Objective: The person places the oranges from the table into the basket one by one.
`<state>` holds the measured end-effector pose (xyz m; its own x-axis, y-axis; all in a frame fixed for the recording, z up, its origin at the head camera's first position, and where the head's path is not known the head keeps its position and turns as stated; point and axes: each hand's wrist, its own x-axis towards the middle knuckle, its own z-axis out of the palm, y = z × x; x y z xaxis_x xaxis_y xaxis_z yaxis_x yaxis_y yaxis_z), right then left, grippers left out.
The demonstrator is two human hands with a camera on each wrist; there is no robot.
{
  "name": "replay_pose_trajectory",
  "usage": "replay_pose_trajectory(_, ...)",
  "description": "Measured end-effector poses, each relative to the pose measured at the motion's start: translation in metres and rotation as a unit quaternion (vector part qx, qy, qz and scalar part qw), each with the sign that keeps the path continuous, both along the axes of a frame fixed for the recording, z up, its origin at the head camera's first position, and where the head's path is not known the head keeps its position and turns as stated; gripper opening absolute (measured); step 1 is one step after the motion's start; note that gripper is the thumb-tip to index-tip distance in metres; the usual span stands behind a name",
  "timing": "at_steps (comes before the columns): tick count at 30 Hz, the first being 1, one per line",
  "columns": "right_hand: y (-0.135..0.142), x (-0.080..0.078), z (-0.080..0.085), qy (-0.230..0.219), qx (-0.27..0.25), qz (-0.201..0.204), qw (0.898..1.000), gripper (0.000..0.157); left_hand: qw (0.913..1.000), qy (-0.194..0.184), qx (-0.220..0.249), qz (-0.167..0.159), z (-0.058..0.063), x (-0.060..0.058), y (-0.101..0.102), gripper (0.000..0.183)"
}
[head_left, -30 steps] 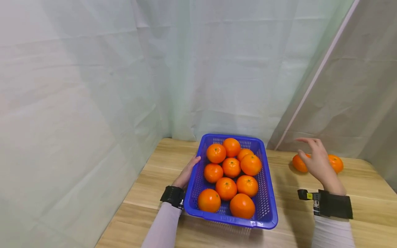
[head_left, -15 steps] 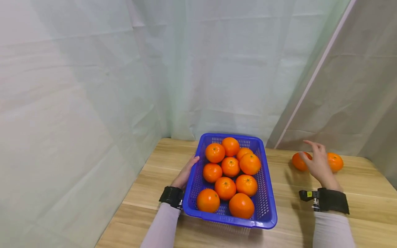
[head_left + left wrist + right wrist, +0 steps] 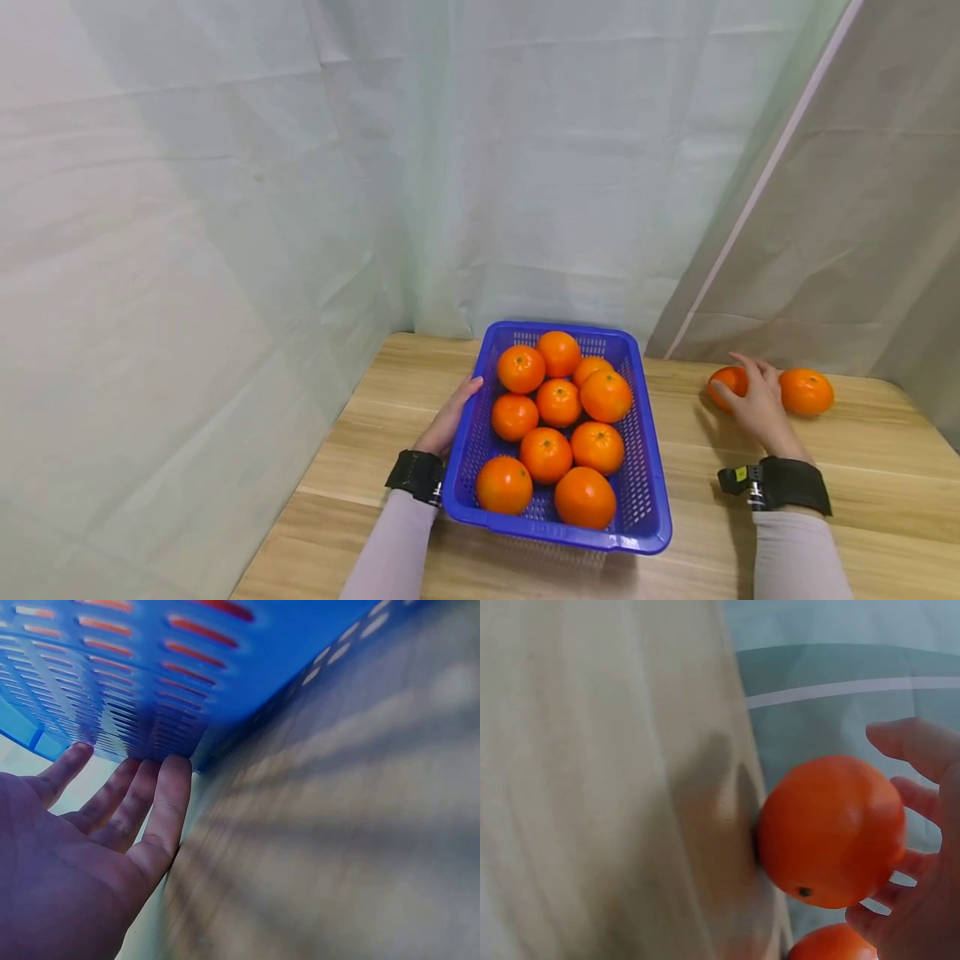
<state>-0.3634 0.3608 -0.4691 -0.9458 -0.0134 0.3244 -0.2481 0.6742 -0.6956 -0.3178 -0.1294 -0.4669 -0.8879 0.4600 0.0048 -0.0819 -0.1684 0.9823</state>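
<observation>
A blue plastic basket (image 3: 658,492) with slotted walls holds several oranges (image 3: 546,456). My left hand (image 3: 447,421) is at its left side; in the left wrist view the extended fingers (image 3: 169,799) touch the slotted wall. Far to the right, my right hand (image 3: 761,410) reaches over a loose orange (image 3: 722,388), which it partly hides in the head view. In the right wrist view that orange (image 3: 832,832) sits in front of the palm, with fingers spread behind it and one digit (image 3: 907,742) standing apart from it.
Another loose orange (image 3: 807,392) lies just right of my right hand. Everything stands on a wood-grain table (image 3: 352,442). Pale curtains (image 3: 540,167) hang close behind the table and along its left side.
My right hand has moved lower and left, down around the nearer loose orange, uncovering more of the other one. My left hand and the basket stay in place.
</observation>
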Motion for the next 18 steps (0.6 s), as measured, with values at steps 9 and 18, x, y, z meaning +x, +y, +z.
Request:
replay_pose_trajectory(9, 0.001, -0.006, -0.017, 0.009, 0.011, -0.015, 1.0, 0.061, 0.9999, 0.012, 0.005, -0.01, 0.0, -0.003, 0.001, 0.055)
replay_pose_trajectory(18, -0.001, -0.007, -0.022, -0.004, 0.006, -0.025, 1.0, 0.063, 0.9999, 0.01, 0.006, -0.002, -0.001, -0.001, 0.001, 0.055)
